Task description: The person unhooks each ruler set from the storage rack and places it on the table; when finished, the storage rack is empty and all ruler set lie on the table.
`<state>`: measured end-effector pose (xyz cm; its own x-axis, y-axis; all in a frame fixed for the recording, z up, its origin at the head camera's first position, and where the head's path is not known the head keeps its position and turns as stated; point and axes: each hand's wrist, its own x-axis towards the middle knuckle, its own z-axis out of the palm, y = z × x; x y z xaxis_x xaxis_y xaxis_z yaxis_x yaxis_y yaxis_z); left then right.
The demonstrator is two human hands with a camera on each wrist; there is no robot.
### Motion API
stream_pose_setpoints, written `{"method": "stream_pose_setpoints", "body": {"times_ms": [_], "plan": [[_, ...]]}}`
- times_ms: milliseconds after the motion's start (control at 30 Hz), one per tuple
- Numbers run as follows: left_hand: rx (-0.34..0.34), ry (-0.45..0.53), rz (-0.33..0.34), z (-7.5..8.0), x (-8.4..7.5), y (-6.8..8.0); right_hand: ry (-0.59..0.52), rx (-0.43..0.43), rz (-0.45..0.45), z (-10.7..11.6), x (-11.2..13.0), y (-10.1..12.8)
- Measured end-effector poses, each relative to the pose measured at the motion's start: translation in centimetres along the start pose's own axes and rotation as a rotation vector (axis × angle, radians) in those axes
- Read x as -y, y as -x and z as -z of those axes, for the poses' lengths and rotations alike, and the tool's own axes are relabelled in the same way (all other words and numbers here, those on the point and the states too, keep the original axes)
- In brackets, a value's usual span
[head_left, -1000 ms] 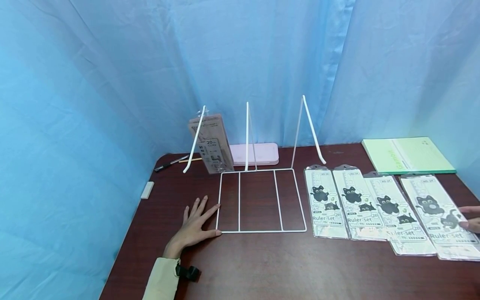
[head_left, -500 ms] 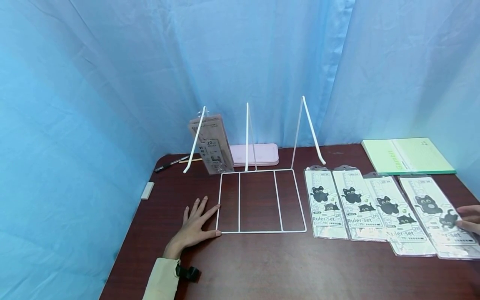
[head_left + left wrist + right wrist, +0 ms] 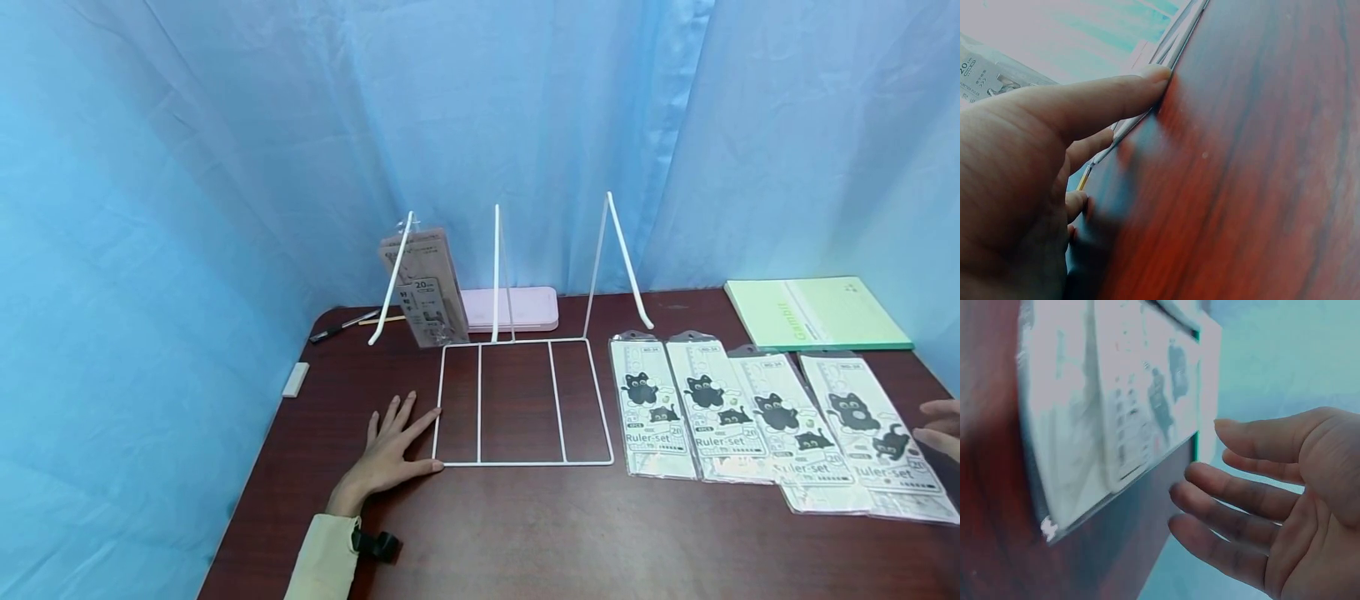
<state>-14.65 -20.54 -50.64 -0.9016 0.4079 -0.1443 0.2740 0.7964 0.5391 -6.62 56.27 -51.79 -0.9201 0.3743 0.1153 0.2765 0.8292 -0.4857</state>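
Note:
My left hand [image 3: 390,446] lies flat on the dark wooden table [image 3: 525,533], fingers spread, thumb against the left edge of a white wire rack [image 3: 517,400]; the left wrist view shows the thumb [image 3: 1116,94] touching the wire [image 3: 1172,47]. One grey ruler pack [image 3: 423,287] stands in the rack's leftmost slot. Several cat-print ruler-set packs [image 3: 780,421] lie in a row to the right. My right hand [image 3: 941,427] hovers at the right edge, just off the rightmost pack [image 3: 870,425], fingers straight and holding nothing [image 3: 1254,512].
A pink case [image 3: 517,307] lies behind the rack, a green notebook [image 3: 813,312] at the back right. A pen [image 3: 341,327] and a white eraser [image 3: 295,379] sit near the table's left edge. Blue curtains [image 3: 480,125] close in the back and sides.
My right hand has lifted off the rightmost ruler pack and drawn slightly to the right. The left hand has stayed still.

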Motion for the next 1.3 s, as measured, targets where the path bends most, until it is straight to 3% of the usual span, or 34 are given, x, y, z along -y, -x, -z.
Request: {"method": "stream_pose_setpoints", "body": {"times_ms": [167, 400, 500, 633, 833, 933, 1067, 1300], "plan": [[0.008, 0.005, 0.003, 0.0, 0.0, 0.0, 0.022, -0.022, 0.011, 0.3, 2.2, 0.1], [0.009, 0.016, -0.002, 0.1, 0.0, 0.1, -0.062, -0.169, 0.210, -1.4, 1.7, -2.0], [0.008, 0.017, -0.001, 0.1, -0.1, 0.1, -0.085, -0.182, 0.257, -2.0, 2.1, -2.5], [0.009, 0.016, -0.006, 0.1, -0.2, 0.0, -0.086, -0.117, 0.279, -1.9, 6.1, -1.0], [0.006, 0.022, -0.013, 0.1, -0.3, 0.0, 0.042, -0.045, 0.328, -0.1, 15.5, 2.7], [0.002, 0.021, -0.012, 0.2, -0.3, 0.0, 0.029, -0.020, 0.374, 1.1, 20.2, 4.2], [0.004, 0.019, -0.015, 0.1, -0.2, 0.0, -0.045, -0.034, 0.460, 0.5, 23.1, 5.4], [0.009, 0.011, -0.010, 0.0, -0.1, 0.1, -0.139, 0.000, 0.531, -2.8, 25.2, 6.5]]}}
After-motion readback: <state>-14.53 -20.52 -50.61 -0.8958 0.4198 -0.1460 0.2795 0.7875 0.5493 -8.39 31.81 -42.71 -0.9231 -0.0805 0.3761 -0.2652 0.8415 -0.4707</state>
